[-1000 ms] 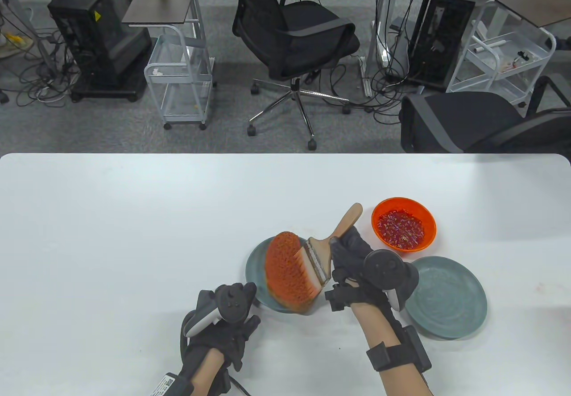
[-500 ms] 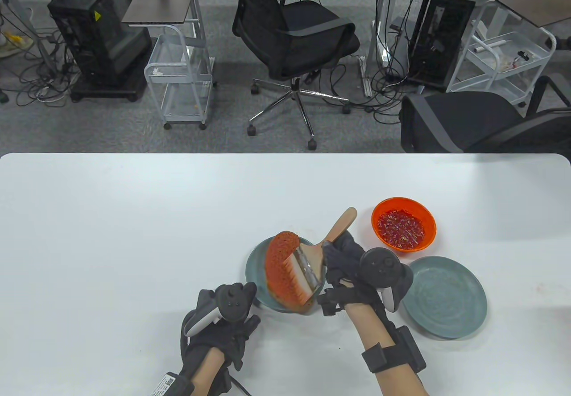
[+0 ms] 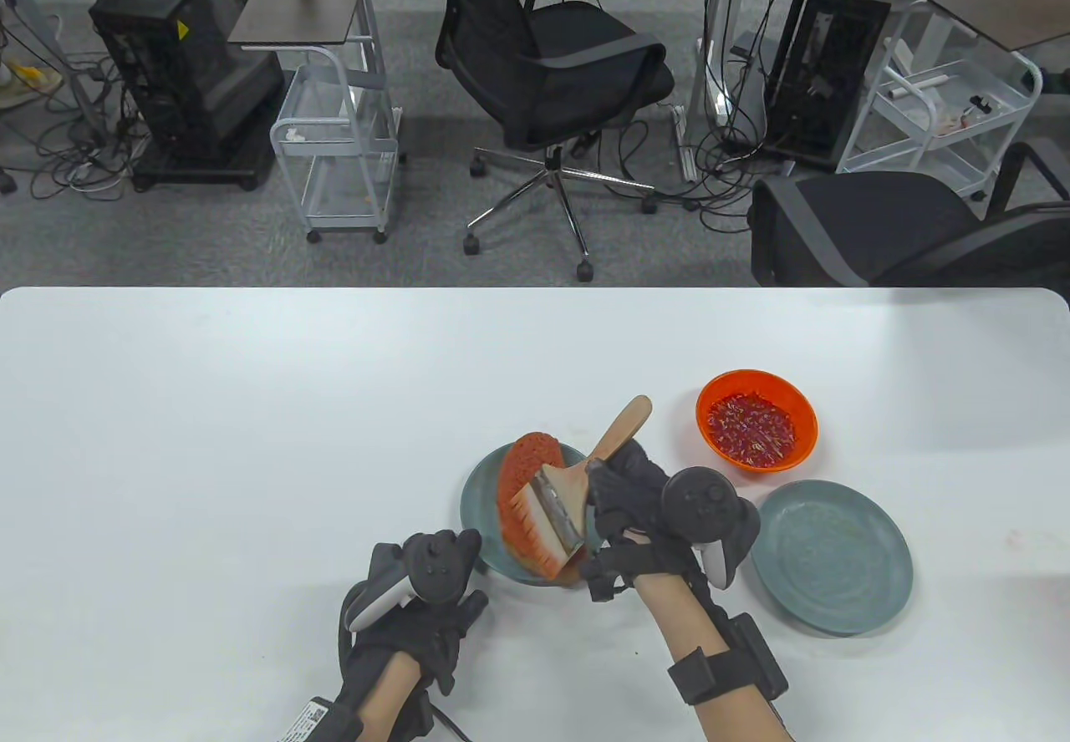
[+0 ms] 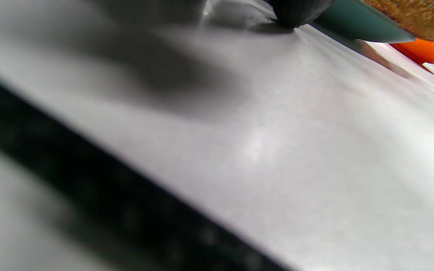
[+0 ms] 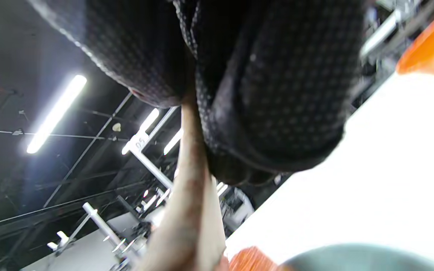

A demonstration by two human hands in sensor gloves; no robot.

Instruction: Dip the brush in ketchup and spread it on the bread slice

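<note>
A: Brush (image 3: pixel 558 505) lies bristles-down on the reddened bread slice (image 3: pixel 522 487), which sits on a grey-green plate (image 3: pixel 478 498) on the white table (image 3: pixel 251 441); the right hand (image 3: pixel 635 487) grips its wooden handle.

B: And beyond the table?

A: Grey carpet, black office chairs (image 3: pixel 543 65), wire carts (image 3: pixel 338 157), computer towers. An orange ketchup bowl (image 3: pixel 756 430) stands just beyond a second plate (image 3: pixel 832 558).

B: Left hand (image 3: pixel 426 600)?

A: It rests beside the first plate's near edge; whether its fingers are curled or spread, I cannot tell.

B: Left wrist view?

A: Blurred tabletop, plate rim (image 4: pixel 356 28), bread crust (image 4: pixel 416 15).

B: Right wrist view?

A: Gloved fingers (image 5: pixel 277 94) clamped round the handle (image 5: pixel 190 188); ceiling strip lights behind.
</note>
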